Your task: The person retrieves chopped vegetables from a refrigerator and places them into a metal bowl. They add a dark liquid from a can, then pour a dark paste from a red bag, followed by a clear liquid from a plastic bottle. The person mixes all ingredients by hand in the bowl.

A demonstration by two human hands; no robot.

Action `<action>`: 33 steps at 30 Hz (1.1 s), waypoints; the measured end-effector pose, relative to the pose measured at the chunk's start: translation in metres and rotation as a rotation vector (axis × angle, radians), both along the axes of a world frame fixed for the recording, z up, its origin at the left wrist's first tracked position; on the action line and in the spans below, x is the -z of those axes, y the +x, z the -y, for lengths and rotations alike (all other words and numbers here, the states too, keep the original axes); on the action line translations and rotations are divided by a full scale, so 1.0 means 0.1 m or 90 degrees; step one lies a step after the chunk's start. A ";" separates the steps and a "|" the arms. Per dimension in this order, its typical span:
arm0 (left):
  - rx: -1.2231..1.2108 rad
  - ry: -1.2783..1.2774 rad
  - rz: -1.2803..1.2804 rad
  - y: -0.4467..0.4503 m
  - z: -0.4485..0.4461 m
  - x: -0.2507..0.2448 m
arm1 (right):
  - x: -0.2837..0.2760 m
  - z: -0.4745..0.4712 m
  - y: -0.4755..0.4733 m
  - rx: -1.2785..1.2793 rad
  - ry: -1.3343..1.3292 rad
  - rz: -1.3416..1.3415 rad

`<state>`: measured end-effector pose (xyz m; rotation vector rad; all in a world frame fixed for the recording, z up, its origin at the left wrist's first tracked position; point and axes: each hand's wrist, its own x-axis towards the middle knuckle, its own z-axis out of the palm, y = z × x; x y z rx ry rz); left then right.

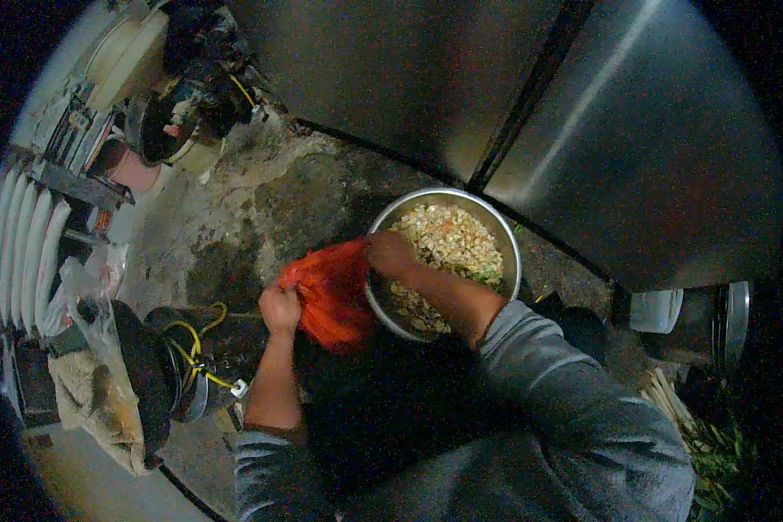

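Observation:
A red mesh bag (333, 293) is stretched between my two hands, just left of a round metal bowl (515, 245). My left hand (280, 307) grips the bag's left edge. At the bowl's left rim, my right hand (391, 254) is closed on the bag's upper right edge, its forearm crossing over the bowl. Pale chopped food pieces (450, 235) fill much of the bowl, with bits of orange and green among them; browner pieces lie lower down, partly hidden by the forearm.
Tall metal panels (391, 72) rise behind the bowl. On the concrete floor (235, 215) at left stand a pink bucket (134, 166), a yellow cable (196, 346) and a beige cloth (91, 404). To the right are a white plastic container (656, 310) and leafy green stalks (711, 450).

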<state>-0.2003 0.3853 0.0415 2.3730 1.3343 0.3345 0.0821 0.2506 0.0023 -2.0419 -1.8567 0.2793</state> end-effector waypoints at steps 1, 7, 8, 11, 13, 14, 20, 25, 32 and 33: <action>-0.051 0.034 -0.032 -0.03 -0.03 -0.02 | -0.03 0.04 0.09 -0.081 -0.041 0.064; -0.425 -0.671 0.643 0.12 0.14 -0.46 | 0.06 -0.07 0.03 0.129 -0.101 -0.242; -0.426 -0.735 0.718 0.16 0.22 -0.59 | 0.10 -0.11 -0.02 0.137 -0.098 -0.200; -0.444 -0.813 0.754 0.25 0.38 -0.87 | 0.27 -0.21 -0.17 0.160 -0.115 -0.231; -0.327 -0.810 0.710 0.25 0.46 -0.83 | 0.34 -0.26 -0.26 0.097 -0.050 -0.232; -0.270 -0.775 0.593 0.22 0.51 -0.73 | 0.35 -0.28 -0.34 0.026 0.025 -0.193; 0.083 -0.398 0.272 0.01 0.33 0.36 | -0.20 -0.32 -1.10 -0.143 0.055 -0.234; -0.055 -0.262 0.422 0.08 0.21 0.21 | -1.15 -0.44 -1.16 -0.150 0.142 -0.321; -0.117 -0.054 0.467 0.46 0.49 -1.59 | -1.36 0.00 0.08 0.038 0.067 -0.418; -0.101 -0.048 0.515 0.53 0.55 -1.82 | -1.30 0.10 0.22 0.121 -0.034 -0.421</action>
